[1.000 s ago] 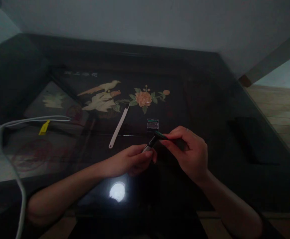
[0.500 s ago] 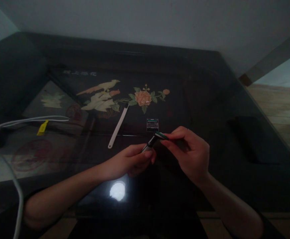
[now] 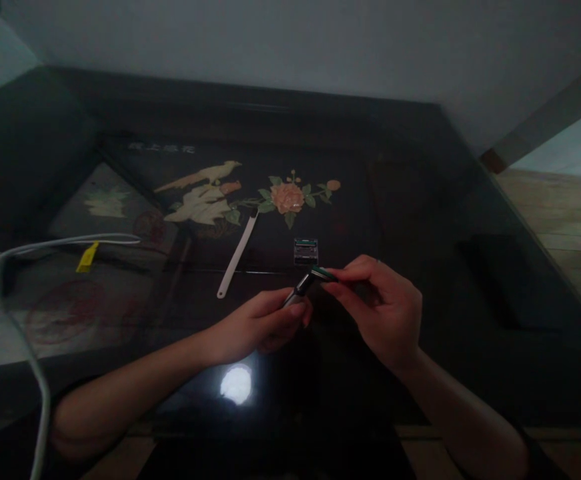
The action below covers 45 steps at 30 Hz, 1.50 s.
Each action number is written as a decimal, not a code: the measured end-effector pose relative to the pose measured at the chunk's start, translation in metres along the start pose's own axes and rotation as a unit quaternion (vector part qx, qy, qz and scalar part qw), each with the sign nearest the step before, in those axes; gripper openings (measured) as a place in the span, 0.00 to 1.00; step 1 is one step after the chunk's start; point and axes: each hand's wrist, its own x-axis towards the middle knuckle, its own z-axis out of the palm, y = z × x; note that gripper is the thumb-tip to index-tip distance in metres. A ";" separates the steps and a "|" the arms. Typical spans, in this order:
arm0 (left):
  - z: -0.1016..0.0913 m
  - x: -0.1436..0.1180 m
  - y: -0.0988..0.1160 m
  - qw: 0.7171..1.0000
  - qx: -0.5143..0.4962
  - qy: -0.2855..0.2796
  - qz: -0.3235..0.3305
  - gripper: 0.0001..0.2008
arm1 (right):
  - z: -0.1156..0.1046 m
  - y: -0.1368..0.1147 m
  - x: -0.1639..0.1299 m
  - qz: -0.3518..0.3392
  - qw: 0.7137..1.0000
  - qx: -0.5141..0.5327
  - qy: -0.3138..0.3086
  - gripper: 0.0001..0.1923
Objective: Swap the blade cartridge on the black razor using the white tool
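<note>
My left hand (image 3: 265, 320) is closed around the silver and black handle of a razor (image 3: 300, 287), which points up and to the right. The thumb and index finger of my right hand (image 3: 383, 303) pinch the dark, green-edged razor head (image 3: 323, 273) at the handle's upper end. Head and handle touch, but I cannot tell whether they are locked together. Just beyond lies a small clear plastic case (image 3: 305, 251) with dark and green parts inside. To the left, a slim white stick (image 3: 238, 253) with a black tip rests on the table.
The dark, glossy table (image 3: 395, 220) bears a bird-and-flower picture (image 3: 288, 199). A white cable (image 3: 25, 347) with a yellow tag (image 3: 87, 258) runs along the left side. A dark flat shape (image 3: 505, 280) lies at the right. A wall (image 3: 270, 47) stands behind the table.
Both hands keep the same hold on the razor and its head. The view has shifted very slightly; otherwise hardly anything differs.
</note>
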 end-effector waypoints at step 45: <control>-0.005 0.007 -0.004 0.998 0.063 0.028 0.013 0.16 | -0.001 0.009 0.004 0.081 0.995 0.025 0.055 0.01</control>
